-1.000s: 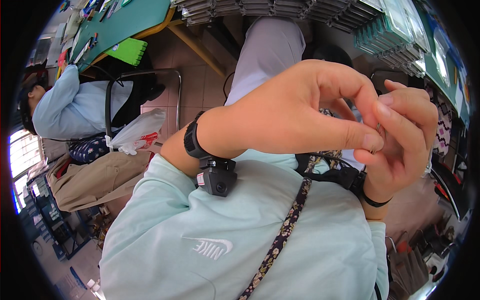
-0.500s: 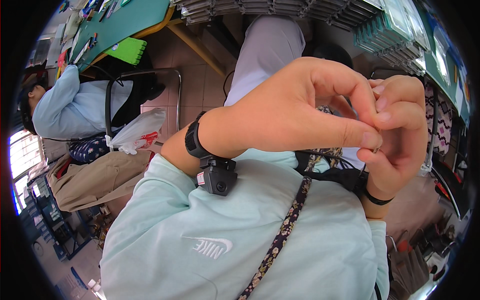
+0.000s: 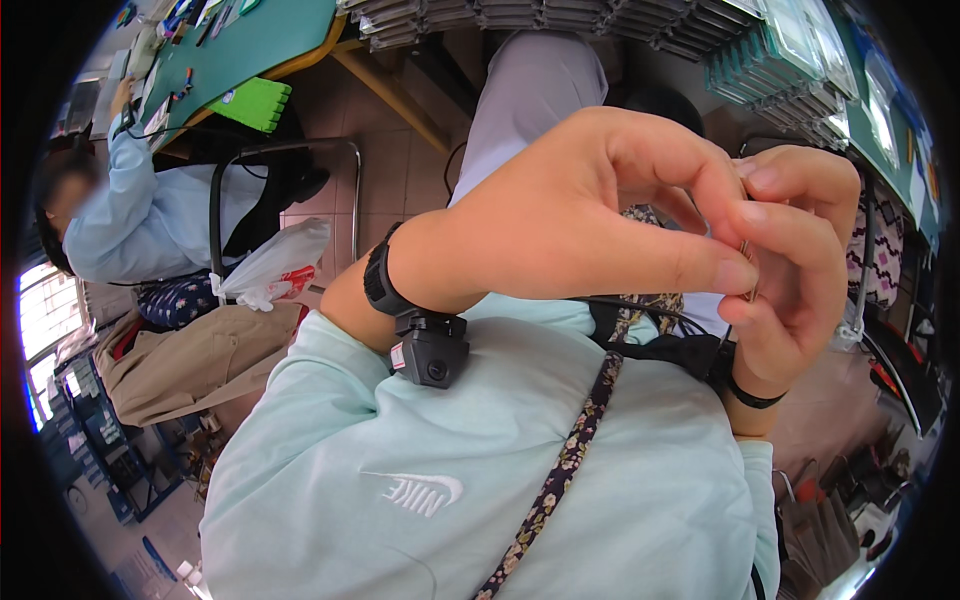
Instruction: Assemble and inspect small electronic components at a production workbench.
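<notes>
In front of my chest, my left hand (image 3: 610, 225) reaches across from the left, its thumb and forefinger pinched together. My right hand (image 3: 805, 245) meets it fingertip to fingertip, thumb and fingers curled. Between the fingertips a thin, brownish-gold sliver (image 3: 750, 268) shows; it is too small and too covered to name. Both hands seem to grip it, the left at its near side, the right fingers along its length. A black strap with a small camera (image 3: 435, 355) sits on my left wrist.
Stacks of clear plastic trays (image 3: 570, 18) and teal-edged trays (image 3: 755, 65) stand ahead. A green-topped table (image 3: 270, 40) lies at the far left. Beside it sits a person in a light-blue top (image 3: 190, 210), with a white plastic bag (image 3: 285, 255) by a metal-framed chair (image 3: 355, 180).
My right fingertips have shifted slightly upward and more of the thin sliver shows between the hands. My left hand has barely moved. The person at left has turned their head.
</notes>
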A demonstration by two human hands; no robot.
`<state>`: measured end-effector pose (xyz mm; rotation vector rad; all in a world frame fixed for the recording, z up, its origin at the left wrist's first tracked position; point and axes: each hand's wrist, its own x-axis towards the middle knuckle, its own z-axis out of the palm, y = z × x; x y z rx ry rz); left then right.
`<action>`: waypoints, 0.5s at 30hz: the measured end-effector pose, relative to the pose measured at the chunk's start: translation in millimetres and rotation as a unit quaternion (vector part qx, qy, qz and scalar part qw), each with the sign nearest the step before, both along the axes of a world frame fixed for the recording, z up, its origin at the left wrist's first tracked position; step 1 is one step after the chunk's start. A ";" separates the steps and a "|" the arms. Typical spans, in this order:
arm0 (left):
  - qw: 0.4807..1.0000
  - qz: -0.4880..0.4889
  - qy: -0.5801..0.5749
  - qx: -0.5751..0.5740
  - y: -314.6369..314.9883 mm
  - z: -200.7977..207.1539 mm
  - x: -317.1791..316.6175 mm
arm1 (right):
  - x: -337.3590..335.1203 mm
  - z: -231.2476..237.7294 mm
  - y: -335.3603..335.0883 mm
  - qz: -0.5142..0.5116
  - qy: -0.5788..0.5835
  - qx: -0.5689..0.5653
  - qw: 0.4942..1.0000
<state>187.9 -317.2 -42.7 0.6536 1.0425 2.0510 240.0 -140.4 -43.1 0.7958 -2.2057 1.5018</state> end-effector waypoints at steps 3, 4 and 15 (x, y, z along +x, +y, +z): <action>1.000 -0.001 0.009 0.019 -0.1 -0.9 -1.0 | -1.0 0.8 1.6 0.006 0.016 0.009 1.000; 1.000 -0.010 0.017 0.017 -0.2 -0.8 -1.8 | -1.2 0.7 1.7 0.005 0.016 0.009 1.000; 0.993 -0.022 0.120 0.011 2.8 -1.3 -6.3 | -2.7 1.9 4.5 0.014 0.017 -0.004 1.000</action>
